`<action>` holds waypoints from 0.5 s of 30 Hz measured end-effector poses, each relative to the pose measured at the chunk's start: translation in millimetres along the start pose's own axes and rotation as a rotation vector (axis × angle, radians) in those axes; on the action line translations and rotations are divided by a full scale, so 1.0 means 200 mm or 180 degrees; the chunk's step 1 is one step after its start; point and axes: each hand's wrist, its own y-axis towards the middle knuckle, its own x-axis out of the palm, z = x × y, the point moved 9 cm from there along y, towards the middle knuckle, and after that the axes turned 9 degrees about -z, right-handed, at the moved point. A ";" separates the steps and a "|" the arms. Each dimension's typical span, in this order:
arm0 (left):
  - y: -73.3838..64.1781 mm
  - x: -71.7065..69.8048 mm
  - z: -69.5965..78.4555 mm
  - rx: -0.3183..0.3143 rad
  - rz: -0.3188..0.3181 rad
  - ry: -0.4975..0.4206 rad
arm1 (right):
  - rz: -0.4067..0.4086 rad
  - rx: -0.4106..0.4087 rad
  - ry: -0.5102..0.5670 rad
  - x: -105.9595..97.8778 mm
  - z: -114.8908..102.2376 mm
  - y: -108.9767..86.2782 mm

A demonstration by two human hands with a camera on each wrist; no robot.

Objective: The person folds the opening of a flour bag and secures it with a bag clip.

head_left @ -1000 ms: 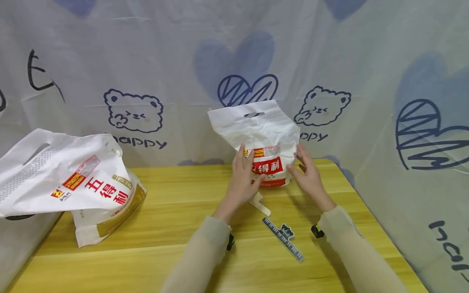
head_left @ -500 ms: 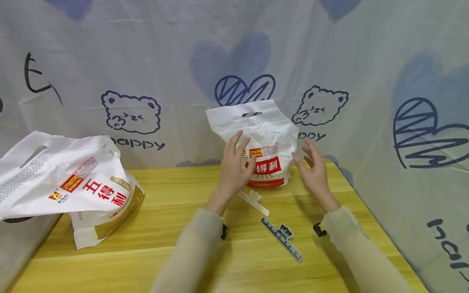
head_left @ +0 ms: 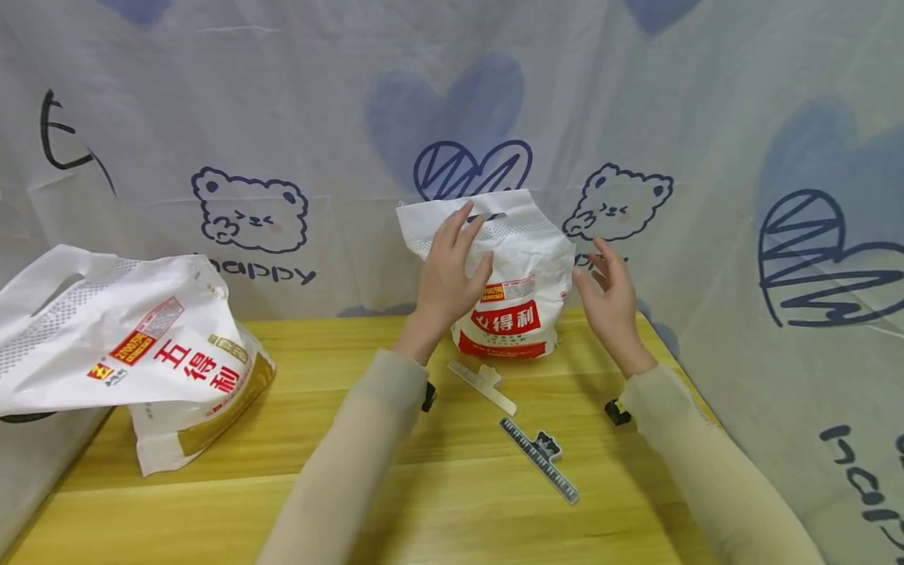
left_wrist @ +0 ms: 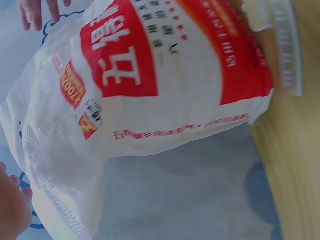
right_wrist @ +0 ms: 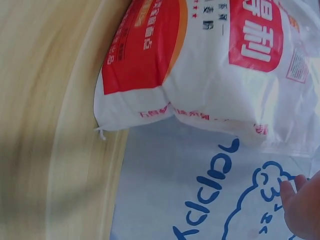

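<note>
A white flour bag (head_left: 537,259) with a red label and a cut-out handle stands upright at the table's back edge. My left hand (head_left: 452,271) is raised in front of its upper left side, fingers spread and loosely bent. To the bag's right, my right hand (head_left: 610,310) hovers with relaxed fingers, a small gap from its side. The left wrist view shows the bag's printed front (left_wrist: 185,90) with part of my left hand (left_wrist: 12,207) at the lower left. In the right wrist view, my right hand (right_wrist: 305,207) is beside the bag (right_wrist: 210,85). Neither hand holds anything.
A cream-coloured long clip (head_left: 483,384) lies before the bag. Nearer is a piano-key patterned clip (head_left: 540,461). A second flour bag (head_left: 176,337), white and gold, leans leftward on the table's left side. A printed cloth (head_left: 339,118) hangs behind the wooden table (head_left: 282,479).
Both hands have come off the bag's lower sides and risen, the left one toward the handle and the right one outward. The bag stays in place.
</note>
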 end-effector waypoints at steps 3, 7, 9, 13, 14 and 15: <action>0.06 -0.01 -0.01 0.0024 -0.0008 0.0042 | 0.0006 0.0012 -0.0030 0.00 0.02 0.04; 0.13 -0.01 -0.02 0.0044 -0.0051 0.0102 | -0.0033 0.0010 -0.0073 0.02 0.04 0.08; 0.17 0.00 -0.03 0.0017 -0.0124 0.0148 | -0.0075 -0.0001 -0.0067 0.03 0.06 0.10; 0.23 0.03 -0.05 -0.0087 -0.0354 0.0324 | -0.0206 0.0048 -0.0099 0.05 0.09 0.14; 0.24 0.04 -0.05 -0.0112 -0.0410 0.0367 | -0.0243 0.0066 -0.0105 0.06 0.10 0.14; 0.26 0.05 -0.05 -0.0130 -0.0465 0.0402 | -0.0283 0.0091 -0.0123 0.07 0.10 0.15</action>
